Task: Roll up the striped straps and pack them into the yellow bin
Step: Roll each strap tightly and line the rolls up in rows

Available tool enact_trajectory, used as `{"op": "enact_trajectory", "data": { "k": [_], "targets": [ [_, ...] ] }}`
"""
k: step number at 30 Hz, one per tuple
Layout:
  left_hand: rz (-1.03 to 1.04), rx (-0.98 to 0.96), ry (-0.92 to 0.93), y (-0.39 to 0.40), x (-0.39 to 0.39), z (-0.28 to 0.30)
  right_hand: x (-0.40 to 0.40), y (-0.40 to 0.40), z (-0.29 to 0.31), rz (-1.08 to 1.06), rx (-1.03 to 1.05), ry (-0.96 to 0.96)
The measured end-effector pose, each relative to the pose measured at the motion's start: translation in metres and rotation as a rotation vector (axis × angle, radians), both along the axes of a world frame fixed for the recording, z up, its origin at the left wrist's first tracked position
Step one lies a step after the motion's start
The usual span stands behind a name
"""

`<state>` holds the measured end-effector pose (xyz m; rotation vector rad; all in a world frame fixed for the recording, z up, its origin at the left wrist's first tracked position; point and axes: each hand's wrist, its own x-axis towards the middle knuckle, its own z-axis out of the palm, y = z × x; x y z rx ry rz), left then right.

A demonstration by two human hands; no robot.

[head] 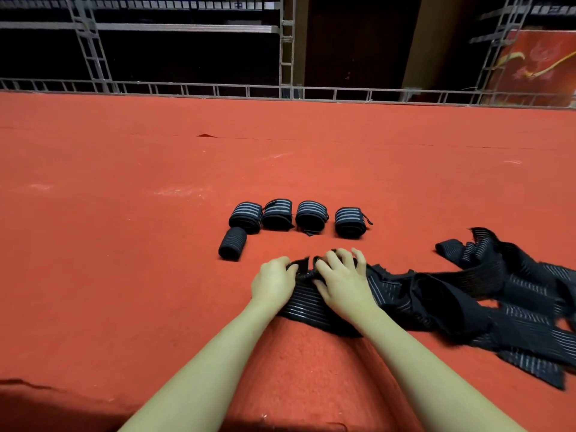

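Reaching forward over the red carpet [124, 244], both forearms enter from the near edge. The left hand [272, 282] has its fingers curled over the near end of a flat striped strap [307, 302], gripping its rolled edge. The right hand [341, 275] lies just beside it, fingers spread and bent down onto the same rolled edge. To the right, a loose pile of unrolled straps [498, 300] spreads across the carpet, touching the strap in hand. Beyond the hands, one rolled strap [232, 243] lies alone; behind it, a row of four rolled straps [299, 217] lies side by side. Farthest off, a metal truss rail [280, 90] borders the carpet.
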<state>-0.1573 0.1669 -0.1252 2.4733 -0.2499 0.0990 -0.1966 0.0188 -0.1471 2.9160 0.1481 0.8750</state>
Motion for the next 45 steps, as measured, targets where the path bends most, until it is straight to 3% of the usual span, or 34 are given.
{"op": "enact_trajectory", "data": {
  "k": [4,7,17,21,27,29,31,33,37,40,45],
  "targets": [
    [0.062,-0.09,0.018,0.006,0.004,-0.006,0.005,0.0,-0.002,0.201,-0.125,-0.033],
    [0.102,-0.115,-0.025,0.008,0.003,-0.004,0.008,0.004,-0.001,0.252,-0.1,0.02],
    [0.093,-0.355,-0.208,0.041,0.003,0.02,0.011,0.019,0.011,-0.046,-0.064,0.164],
    [0.062,-0.427,-0.298,0.052,0.001,0.038,0.012,0.032,0.026,0.004,0.203,0.127],
    [-0.141,-0.428,-0.341,0.051,-0.01,0.055,0.011,0.067,0.076,0.218,1.071,0.268],
    [-0.252,-0.36,-0.336,0.053,-0.012,0.056,0.013,0.07,0.079,0.272,1.213,0.249],
    [-0.352,-0.328,-0.297,0.057,-0.017,0.058,0.012,0.07,0.079,0.326,1.266,0.216],
    [-0.36,-0.421,-0.288,0.061,-0.022,0.061,0.007,0.069,0.081,0.365,1.327,0.188],
    [-0.157,-0.598,-0.243,0.059,-0.021,0.069,-0.002,0.062,0.086,0.4,1.389,0.147],
    [-0.226,-0.607,-0.039,0.057,-0.021,0.077,-0.004,0.06,0.093,0.471,1.339,0.159],
    [-0.167,-0.595,-0.022,0.058,-0.021,0.069,-0.012,0.061,0.098,0.514,1.169,0.166]
  ]
}}
